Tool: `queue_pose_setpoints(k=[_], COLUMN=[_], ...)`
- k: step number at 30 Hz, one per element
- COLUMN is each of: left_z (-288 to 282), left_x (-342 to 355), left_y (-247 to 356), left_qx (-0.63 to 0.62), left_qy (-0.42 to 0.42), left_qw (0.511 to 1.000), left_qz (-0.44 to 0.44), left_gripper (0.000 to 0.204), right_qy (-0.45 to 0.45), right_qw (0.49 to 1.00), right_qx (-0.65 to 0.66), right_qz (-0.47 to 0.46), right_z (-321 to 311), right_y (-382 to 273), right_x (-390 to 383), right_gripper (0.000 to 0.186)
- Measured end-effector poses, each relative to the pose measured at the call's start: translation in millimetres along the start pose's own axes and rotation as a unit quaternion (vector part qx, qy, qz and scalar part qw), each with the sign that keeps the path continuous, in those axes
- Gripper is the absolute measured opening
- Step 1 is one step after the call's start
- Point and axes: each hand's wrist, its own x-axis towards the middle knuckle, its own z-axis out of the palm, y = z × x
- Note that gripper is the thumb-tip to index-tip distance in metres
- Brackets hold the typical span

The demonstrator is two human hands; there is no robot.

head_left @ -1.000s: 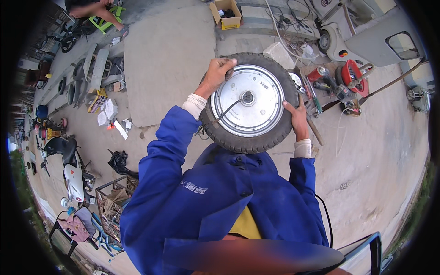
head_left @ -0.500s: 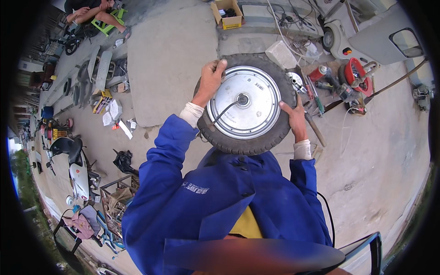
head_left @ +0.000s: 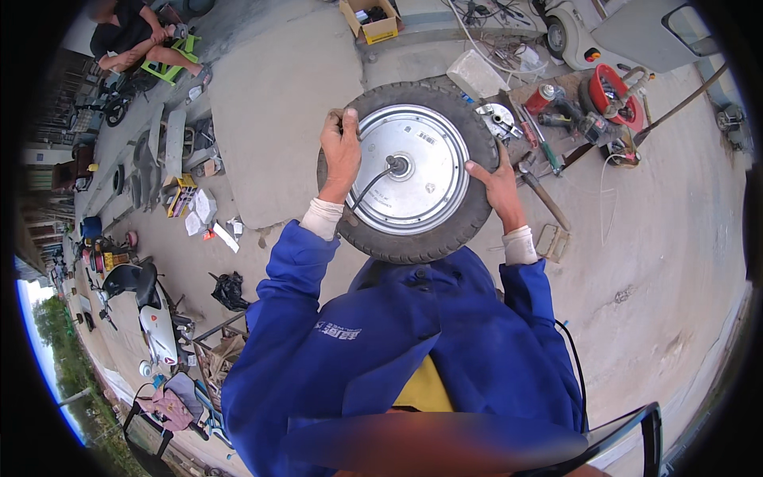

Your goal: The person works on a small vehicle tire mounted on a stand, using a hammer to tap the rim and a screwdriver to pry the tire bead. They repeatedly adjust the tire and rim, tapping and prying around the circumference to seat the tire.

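Observation:
Between my two hands is a hub motor wheel, a silver metal disc ringed by a black tyre. A dark cable comes out of its centre and bends down to the lower left. My left hand is closed over the tyre's left side, thumb near the metal rim. On the right side my right hand grips the tyre, its thumb against the tread wall; its other fingers are partly hidden by the wheel. The wheel faces up, just in front of my blue jacket.
Right of the wheel lie a brake drum plate, a hammer, a spray can and a red basin. A white block and a cardboard box stand beyond. A person sits far left; a scooter is parked left.
The wheel stays gripped in both hands and shows slightly further left in the picture. The surroundings have shifted and turned a little as my view moved.

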Motion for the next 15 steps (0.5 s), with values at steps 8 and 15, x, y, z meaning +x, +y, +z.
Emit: queue_pose_setpoints(k=[8, 15], left_z=[-18, 0], left_x=[41, 16], left_y=[-12, -8], left_qx=[-0.171, -0.122], left_qy=[-0.219, -0.055], left_qw=[0.939, 0.978], left_qz=[-0.2, -0.162], left_gripper=[0.05, 0.052], right_qy=[0.017, 0.003], right_qw=[0.998, 1.0], right_qx=[0.053, -0.017], right_qz=[0.015, -0.006], right_z=[3, -1], right_y=[6, 3], right_x=[-4, -1], right_gripper=[0.111, 0.116])
